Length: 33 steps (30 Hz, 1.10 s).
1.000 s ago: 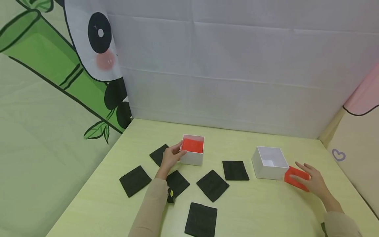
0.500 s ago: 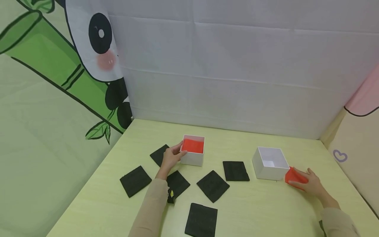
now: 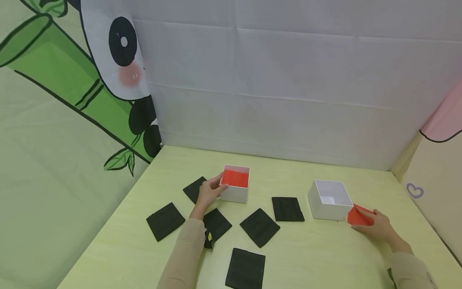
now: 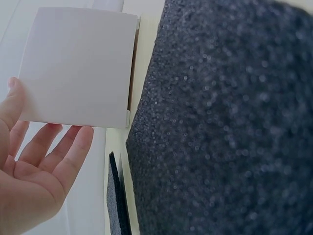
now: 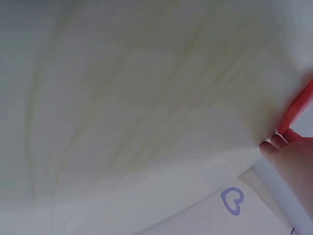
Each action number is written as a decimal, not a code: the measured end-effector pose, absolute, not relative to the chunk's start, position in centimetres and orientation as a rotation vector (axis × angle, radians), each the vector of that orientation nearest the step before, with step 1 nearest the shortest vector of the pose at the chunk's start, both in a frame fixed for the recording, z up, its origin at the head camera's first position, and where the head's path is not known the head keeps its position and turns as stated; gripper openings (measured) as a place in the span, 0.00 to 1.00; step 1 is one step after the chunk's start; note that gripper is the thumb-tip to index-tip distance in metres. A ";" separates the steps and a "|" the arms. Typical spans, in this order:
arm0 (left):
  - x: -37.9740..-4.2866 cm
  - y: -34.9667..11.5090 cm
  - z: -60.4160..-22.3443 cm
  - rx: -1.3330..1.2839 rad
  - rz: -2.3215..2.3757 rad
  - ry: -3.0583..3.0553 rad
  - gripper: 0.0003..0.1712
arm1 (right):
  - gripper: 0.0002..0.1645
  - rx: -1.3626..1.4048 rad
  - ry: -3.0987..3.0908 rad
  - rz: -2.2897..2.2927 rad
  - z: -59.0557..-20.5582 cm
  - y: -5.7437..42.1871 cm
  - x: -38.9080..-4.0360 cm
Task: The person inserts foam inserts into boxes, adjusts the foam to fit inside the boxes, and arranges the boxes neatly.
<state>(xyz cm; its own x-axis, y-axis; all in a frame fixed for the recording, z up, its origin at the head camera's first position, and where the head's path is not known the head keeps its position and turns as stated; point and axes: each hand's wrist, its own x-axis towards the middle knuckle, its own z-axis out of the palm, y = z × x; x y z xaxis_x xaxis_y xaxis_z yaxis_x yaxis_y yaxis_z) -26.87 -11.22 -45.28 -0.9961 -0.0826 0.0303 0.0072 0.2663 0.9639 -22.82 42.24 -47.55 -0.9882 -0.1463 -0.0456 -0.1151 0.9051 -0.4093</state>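
Observation:
My left hand [image 3: 209, 193] grips a white box [image 3: 234, 194] at its left front corner. The thumb lies on the front wall and the fingers are at the left side, as the left wrist view [image 4: 41, 171] also shows. A flat red piece [image 3: 235, 178] lies inside this box. At the right, my right hand [image 3: 379, 228] holds another flat red piece [image 3: 358, 216] between thumb and fingers, on the table beside a second white box [image 3: 330, 208]. In the right wrist view, its fingertips touch the red edge [image 5: 296, 108]; the rest is cut off.
Several black foam squares lie on the table: one at the left [image 3: 165, 221], one at the front [image 3: 245, 268], one in the middle [image 3: 260, 227] and one near the second box [image 3: 288, 208]. A white cloth wall [image 3: 274, 88] stands behind the table.
My right hand has come down onto the right red piece, and its thumb and fingers have closed on it. My left hand and both boxes have stayed in place.

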 end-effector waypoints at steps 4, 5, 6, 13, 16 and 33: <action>-26.9 -11.3 -45.3 0.083 -1.861 -2.442 0.29 | 0.48 -0.174 3.000 -0.578 -47.5 42.3 -22.7; -26.9 -11.3 -45.3 0.086 -1.860 -2.442 0.29 | 0.49 -0.162 3.002 -0.566 -47.4 42.3 -22.7; -26.9 -11.3 -45.2 0.090 -1.859 -2.443 0.29 | 0.49 -0.151 3.008 -0.551 -47.3 42.3 -22.6; -26.9 -11.3 -45.1 0.093 -1.848 -2.447 0.29 | 0.53 -0.089 3.035 -0.559 -46.6 41.8 -22.3; -26.9 -11.2 -45.1 0.080 -1.852 -2.442 0.30 | 0.53 -0.074 3.034 -0.648 -46.6 41.7 -22.1; -26.9 -11.3 -45.4 0.084 -1.853 -2.443 0.30 | 0.55 0.021 2.891 -0.819 -46.4 42.6 -22.3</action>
